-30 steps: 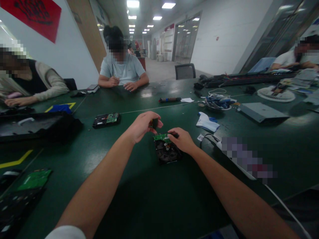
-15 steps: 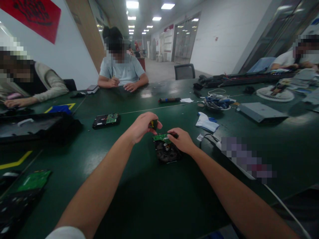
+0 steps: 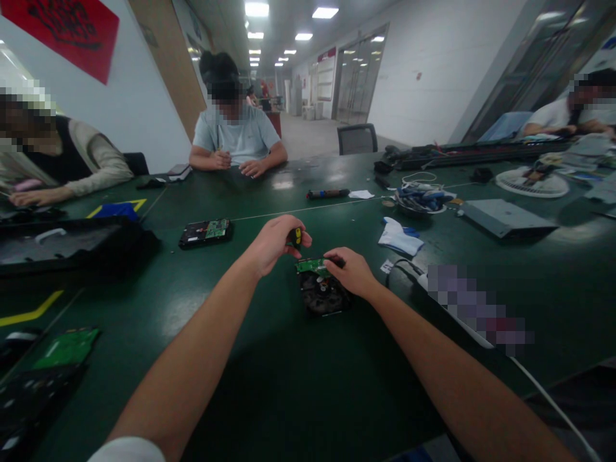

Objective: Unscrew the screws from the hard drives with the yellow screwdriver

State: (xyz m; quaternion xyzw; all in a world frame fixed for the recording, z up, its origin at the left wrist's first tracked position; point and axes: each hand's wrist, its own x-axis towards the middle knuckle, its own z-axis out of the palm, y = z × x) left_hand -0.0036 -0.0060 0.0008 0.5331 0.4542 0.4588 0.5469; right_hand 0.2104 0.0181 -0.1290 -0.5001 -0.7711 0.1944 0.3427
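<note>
A hard drive [image 3: 326, 292] with a green circuit board along its far side lies on the green table in front of me. My left hand [image 3: 280, 240] is closed round the black-and-yellow handle of a screwdriver [image 3: 297, 237], just above the drive's far left corner. The screwdriver's tip is too small to make out. My right hand [image 3: 353, 273] grips the drive's right side, thumb and fingers at the board's end. Its fingertips are partly hidden.
A second hard drive [image 3: 206, 233] lies to the left, and a larger board assembly [image 3: 48, 378] is at the near left. On the right are a white-and-blue glove [image 3: 400, 237], a power strip [image 3: 462, 314] with its cable, and a metal case [image 3: 507, 217]. Co-workers sit across the table.
The screwdriver handle has turned slightly in my left hand, so more of its yellow part shows. My right hand and the hard drive stay in place.
</note>
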